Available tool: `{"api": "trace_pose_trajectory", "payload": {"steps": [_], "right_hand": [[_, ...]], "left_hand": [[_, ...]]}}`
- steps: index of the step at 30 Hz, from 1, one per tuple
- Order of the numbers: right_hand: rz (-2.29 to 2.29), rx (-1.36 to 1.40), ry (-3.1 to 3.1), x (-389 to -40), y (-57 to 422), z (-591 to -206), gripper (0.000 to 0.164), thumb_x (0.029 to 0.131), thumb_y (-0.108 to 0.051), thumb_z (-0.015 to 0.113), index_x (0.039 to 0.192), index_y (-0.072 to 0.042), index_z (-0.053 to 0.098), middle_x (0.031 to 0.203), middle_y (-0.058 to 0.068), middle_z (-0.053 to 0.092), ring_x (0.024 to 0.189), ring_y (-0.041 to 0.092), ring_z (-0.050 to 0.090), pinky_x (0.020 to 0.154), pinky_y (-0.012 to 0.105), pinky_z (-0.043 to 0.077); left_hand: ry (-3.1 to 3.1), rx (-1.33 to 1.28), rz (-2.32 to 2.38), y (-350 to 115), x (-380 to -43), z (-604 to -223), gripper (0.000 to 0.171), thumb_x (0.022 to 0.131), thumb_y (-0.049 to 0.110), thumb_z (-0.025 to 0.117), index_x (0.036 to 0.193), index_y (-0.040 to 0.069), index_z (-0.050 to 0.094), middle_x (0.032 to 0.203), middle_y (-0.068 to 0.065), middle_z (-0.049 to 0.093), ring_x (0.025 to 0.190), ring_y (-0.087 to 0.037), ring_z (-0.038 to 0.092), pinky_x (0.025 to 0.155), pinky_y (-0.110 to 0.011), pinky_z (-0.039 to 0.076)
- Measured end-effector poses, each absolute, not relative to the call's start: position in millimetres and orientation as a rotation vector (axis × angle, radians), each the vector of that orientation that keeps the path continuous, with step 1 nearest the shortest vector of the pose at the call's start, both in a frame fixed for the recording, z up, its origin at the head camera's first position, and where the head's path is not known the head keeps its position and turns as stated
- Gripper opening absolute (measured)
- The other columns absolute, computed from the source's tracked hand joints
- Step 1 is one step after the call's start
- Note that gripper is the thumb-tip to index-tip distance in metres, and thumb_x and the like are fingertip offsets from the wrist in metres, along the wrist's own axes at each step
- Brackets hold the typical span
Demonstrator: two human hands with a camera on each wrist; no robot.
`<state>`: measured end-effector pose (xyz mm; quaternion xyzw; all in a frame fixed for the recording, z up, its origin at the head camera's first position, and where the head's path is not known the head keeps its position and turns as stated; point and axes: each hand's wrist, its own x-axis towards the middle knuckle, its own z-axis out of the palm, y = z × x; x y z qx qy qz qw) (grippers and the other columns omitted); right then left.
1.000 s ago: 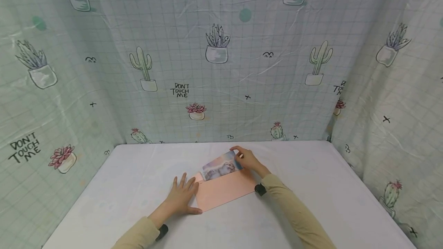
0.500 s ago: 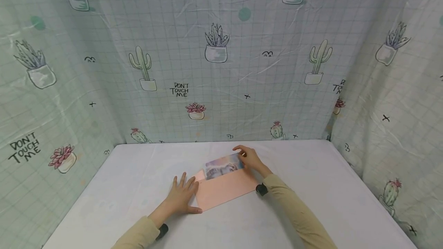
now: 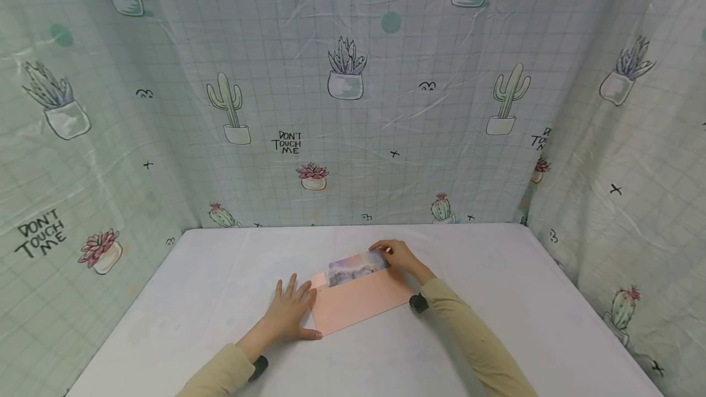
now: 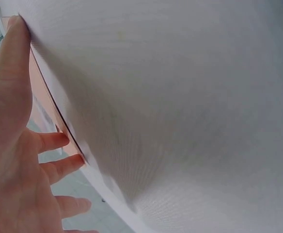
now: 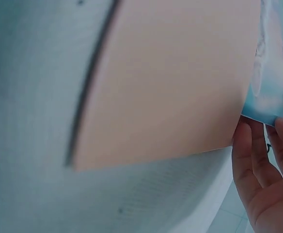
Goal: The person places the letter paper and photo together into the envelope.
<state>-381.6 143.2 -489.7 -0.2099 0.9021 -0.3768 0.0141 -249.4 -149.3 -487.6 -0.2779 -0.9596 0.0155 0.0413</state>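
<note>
A peach envelope (image 3: 361, 306) lies at a slant on the white table, its small flap strip (image 3: 318, 280) showing at the upper left. Out of its far edge sticks a card (image 3: 353, 267) printed in pastel pink and blue; the lower part is hidden inside. My right hand (image 3: 402, 257) pinches the card's right end, thumb on the printed face, as the right wrist view shows with the card's blue corner (image 5: 265, 104). My left hand (image 3: 288, 311) rests with spread fingers on the envelope's left end, the thumb (image 4: 14, 48) at its near corner.
The white table (image 3: 220, 274) extends around the envelope on all sides. Behind and beside it hangs a curtain (image 3: 353, 121) printed with cacti. A dark wrist device (image 3: 418, 304) sits under the right wrist, another (image 3: 258, 369) under the left.
The card has slid toward me and slightly right, deeper into the envelope, so less of its picture shows. My right hand has moved down with it; my left hand has stayed in place.
</note>
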Motion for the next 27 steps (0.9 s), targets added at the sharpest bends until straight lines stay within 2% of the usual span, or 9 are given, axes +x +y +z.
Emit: {"api": "trace_pose_trajectory", "payload": {"steps": [8, 14, 19, 20, 23, 26, 27], "right_hand": [[-1.109, -0.678, 2.762, -379.6, 144.0, -487.9, 0.034, 0.087, 0.004, 0.043, 0.102, -0.015, 0.067, 0.116, 0.013, 0.059, 0.053, 0.01, 0.037, 0.049, 0.02, 0.035], [-1.04, -0.724, 2.754, -379.9, 145.2, -488.0, 0.035, 0.089, 0.002, 0.04, 0.102, -0.016, 0.067, 0.118, 0.014, 0.058, 0.046, 0.009, 0.026, 0.048, 0.019, 0.03], [-0.954, -0.746, 2.774, -378.3, 143.5, -487.1, 0.039, 0.086, 0.007, 0.039, 0.1, -0.015, 0.068, 0.115, 0.013, 0.061, 0.056, 0.012, 0.029, 0.06, 0.022, 0.033], [-0.939, -0.747, 2.78, -377.9, 143.0, -487.1, 0.04, 0.085, 0.007, 0.038, 0.1, -0.015, 0.068, 0.114, 0.012, 0.062, 0.06, 0.012, 0.034, 0.063, 0.023, 0.035], [-0.918, -0.755, 2.791, -376.6, 141.4, -486.9, 0.043, 0.082, 0.01, 0.037, 0.098, -0.014, 0.069, 0.11, 0.01, 0.063, 0.076, 0.015, 0.05, 0.072, 0.027, 0.041], [-0.898, -0.832, 2.802, -375.2, 140.2, -487.0, 0.044, 0.079, 0.012, 0.035, 0.098, -0.011, 0.068, 0.107, 0.011, 0.064, 0.098, 0.021, 0.056, 0.083, 0.032, 0.045], [-0.888, -0.849, 2.801, -374.3, 139.4, -486.2, 0.045, 0.079, 0.013, 0.034, 0.098, -0.01, 0.067, 0.107, 0.011, 0.064, 0.101, 0.023, 0.057, 0.085, 0.035, 0.045]], "left_hand": [[-2.862, -0.91, -0.04, -150.6, -245.6, -486.4, 0.094, 0.067, 0.074, 0.05, 0.126, 0.001, 0.045, 0.131, -0.022, 0.043, 0.123, -0.054, 0.027, 0.092, -0.07, 0.022], [-2.927, -0.868, 0.033, -148.3, -247.4, -487.0, 0.093, 0.064, 0.068, 0.058, 0.129, 0.002, 0.044, 0.134, -0.02, 0.041, 0.125, -0.053, 0.026, 0.093, -0.069, 0.022], [-2.973, -0.839, 0.075, -147.1, -249.0, -486.9, 0.096, 0.063, 0.071, 0.057, 0.131, 0.004, 0.042, 0.137, -0.018, 0.039, 0.126, -0.052, 0.024, 0.095, -0.068, 0.022], [-2.971, -0.838, 0.075, -147.2, -249.0, -486.9, 0.096, 0.063, 0.071, 0.057, 0.131, 0.004, 0.042, 0.137, -0.018, 0.039, 0.126, -0.052, 0.024, 0.094, -0.068, 0.022], [-2.958, -0.841, 0.075, -147.9, -249.7, -487.7, 0.096, 0.063, 0.07, 0.058, 0.13, 0.004, 0.043, 0.136, -0.018, 0.04, 0.125, -0.053, 0.025, 0.094, -0.068, 0.023], [-2.955, -0.841, 0.06, -148.6, -250.7, -488.3, 0.095, 0.063, 0.069, 0.059, 0.13, 0.003, 0.043, 0.136, -0.018, 0.04, 0.125, -0.053, 0.025, 0.094, -0.069, 0.022], [-2.957, -0.839, 0.053, -148.7, -251.2, -488.4, 0.095, 0.063, 0.069, 0.059, 0.13, 0.003, 0.043, 0.136, -0.018, 0.04, 0.126, -0.052, 0.025, 0.094, -0.069, 0.022]]}}
